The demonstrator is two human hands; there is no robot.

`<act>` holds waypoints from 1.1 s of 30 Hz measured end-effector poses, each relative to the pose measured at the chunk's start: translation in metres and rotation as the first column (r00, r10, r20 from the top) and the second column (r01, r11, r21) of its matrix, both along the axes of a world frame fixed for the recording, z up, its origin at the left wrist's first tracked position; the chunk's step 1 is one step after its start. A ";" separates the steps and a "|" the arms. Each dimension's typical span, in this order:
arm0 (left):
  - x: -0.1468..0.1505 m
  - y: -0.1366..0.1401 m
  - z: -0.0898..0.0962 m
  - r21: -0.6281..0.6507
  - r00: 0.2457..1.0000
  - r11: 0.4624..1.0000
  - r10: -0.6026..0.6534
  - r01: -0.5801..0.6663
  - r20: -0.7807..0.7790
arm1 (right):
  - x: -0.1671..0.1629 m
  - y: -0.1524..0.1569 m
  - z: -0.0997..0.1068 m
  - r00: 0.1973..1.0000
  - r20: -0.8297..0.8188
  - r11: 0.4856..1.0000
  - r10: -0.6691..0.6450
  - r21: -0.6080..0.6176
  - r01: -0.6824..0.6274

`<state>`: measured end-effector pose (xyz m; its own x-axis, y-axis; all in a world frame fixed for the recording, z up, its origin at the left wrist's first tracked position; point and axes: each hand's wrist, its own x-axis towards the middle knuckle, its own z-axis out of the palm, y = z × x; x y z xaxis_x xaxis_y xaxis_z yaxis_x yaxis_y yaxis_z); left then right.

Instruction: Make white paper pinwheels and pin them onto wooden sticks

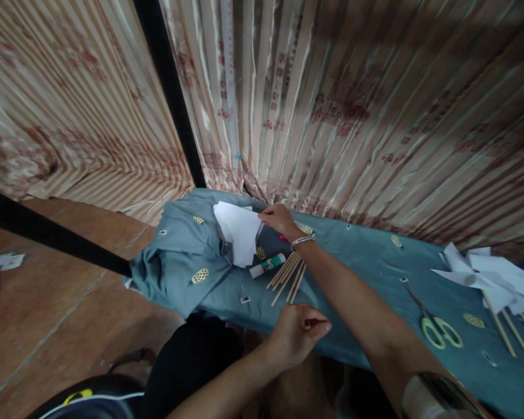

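My right hand reaches across to a stack of white paper pieces near the far edge of the cloth. Thumb and forefinger pinch the right corner of a sheet there. My left hand hovers in front of the cloth's near edge, fingers curled and the thumb close to the forefinger; I see nothing in it. Between the hands lie a green-and-white glue stick and several thin wooden sticks, partly under my right wrist. A small red item beside the wrist is mostly covered.
Scissors with green handles lie open to the right. Beyond them are white paper pinwheels on wooden sticks. The blue-green pineapple-print cloth covers the work surface. Striped curtains hang behind, and black poles stand at the left.
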<state>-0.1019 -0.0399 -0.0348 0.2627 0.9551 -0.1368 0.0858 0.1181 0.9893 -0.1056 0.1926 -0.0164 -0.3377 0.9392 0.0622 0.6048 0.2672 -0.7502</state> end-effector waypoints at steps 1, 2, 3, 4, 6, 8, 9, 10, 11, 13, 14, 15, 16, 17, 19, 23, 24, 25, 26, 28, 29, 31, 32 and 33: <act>-0.001 0.001 0.000 0.012 1.000 1.000 0.007 -0.007 -0.005 | 0.001 -0.002 0.003 1.000 -0.029 1.000 -0.003 0.009 0.004; -0.003 0.001 0.001 0.029 1.000 0.999 0.015 -0.015 -0.013 | 0.003 -0.005 0.006 0.998 -0.060 1.000 -0.009 0.021 0.010; -0.004 0.002 0.002 0.049 0.999 0.999 0.026 -0.024 -0.026 | 0.006 -0.009 0.010 0.995 -0.094 0.999 -0.016 0.033 0.019; -0.006 0.003 0.003 0.073 0.998 0.997 0.040 -0.037 -0.040 | 0.011 -0.013 0.013 0.991 -0.130 0.999 -0.024 0.045 0.030; -0.009 0.006 0.005 0.133 0.995 0.989 0.069 -0.059 -0.072 | 0.027 -0.022 0.020 0.977 -0.207 0.997 -0.046 0.058 0.059; -0.011 0.007 0.007 0.208 0.992 0.976 0.080 -0.058 -0.099 | 0.053 -0.033 0.024 0.955 -0.283 0.994 -0.085 0.048 0.102; -0.012 0.007 0.007 0.251 0.991 0.967 0.074 -0.043 -0.114 | 0.069 -0.039 0.026 0.941 -0.319 0.990 -0.114 0.036 0.133; -0.012 0.007 0.007 0.303 0.989 0.953 0.064 -0.021 -0.132 | 0.088 -0.047 0.026 0.925 -0.351 0.986 -0.149 0.021 0.167; -0.011 0.006 0.007 0.365 0.986 0.931 0.053 0.008 -0.157 | 0.109 -0.055 0.026 0.906 -0.379 0.979 -0.188 0.004 0.205; -0.007 0.003 0.006 0.502 0.974 0.860 0.036 0.085 -0.225 | 0.153 -0.076 0.024 0.864 -0.423 0.958 -0.273 -0.039 0.284; -0.004 0.001 0.005 0.564 0.963 0.815 0.029 0.133 -0.269 | 0.176 -0.088 0.022 0.842 -0.436 0.944 -0.317 -0.066 0.322; -0.001 -0.002 0.005 0.609 0.948 0.771 0.026 0.184 -0.318 | 0.197 -0.101 0.019 0.820 -0.443 0.928 -0.363 -0.094 0.361; 0.004 -0.004 0.004 0.643 0.929 0.728 0.023 0.238 -0.370 | 0.218 -0.116 0.015 0.797 -0.444 0.909 -0.409 -0.123 0.398; 0.009 -0.006 0.003 0.667 0.907 0.687 0.028 0.288 -0.420 | 0.236 -0.130 0.011 0.775 -0.441 0.889 -0.453 -0.153 0.432; 0.020 -0.008 0.001 0.698 0.861 0.614 0.057 0.370 -0.506 | 0.266 -0.159 0.002 0.736 -0.426 0.848 -0.527 -0.212 0.485; 0.042 -0.008 -0.006 0.707 0.789 0.539 0.120 0.458 -0.602 | 0.302 -0.205 -0.015 0.696 -0.376 0.791 -0.611 -0.316 0.524; 0.047 -0.007 -0.008 0.702 0.781 0.537 0.120 0.468 -0.613 | 0.307 -0.213 -0.018 0.693 -0.365 0.782 -0.622 -0.335 0.525; 0.051 -0.006 -0.011 0.696 0.778 0.542 0.115 0.472 -0.617 | 0.312 -0.220 -0.021 0.691 -0.356 0.775 -0.629 -0.351 0.525; 0.054 -0.005 -0.014 0.691 0.781 0.550 0.108 0.469 -0.615 | 0.316 -0.225 -0.024 0.691 -0.347 0.770 -0.634 -0.364 0.524; 0.059 -0.001 -0.019 0.678 0.793 0.586 0.096 0.443 -0.602 | 0.322 -0.231 -0.029 0.696 -0.332 0.766 -0.637 -0.377 0.521; 0.061 0.002 -0.022 0.670 0.801 0.609 0.093 0.423 -0.591 | 0.324 -0.233 -0.031 0.700 -0.324 0.766 -0.636 -0.378 0.520; 0.062 0.007 -0.026 0.649 0.818 0.661 0.090 0.378 -0.568 | 0.329 -0.236 -0.035 0.714 -0.307 0.770 -0.629 -0.374 0.518; 0.062 0.010 -0.028 0.633 0.823 0.685 0.085 0.361 -0.561 | 0.330 -0.237 -0.036 0.723 -0.296 0.773 -0.624 -0.369 0.516; 0.062 0.013 -0.029 0.618 0.826 0.702 0.075 0.354 -0.558 | 0.332 -0.239 -0.037 0.733 -0.284 0.777 -0.618 -0.362 0.514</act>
<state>-0.0399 -0.0271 -0.0634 0.4950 0.7872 0.3678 0.5464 -0.6112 0.5727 0.2260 -0.0459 -0.0538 0.2631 0.9461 -0.1889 0.2475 -0.2554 -0.9346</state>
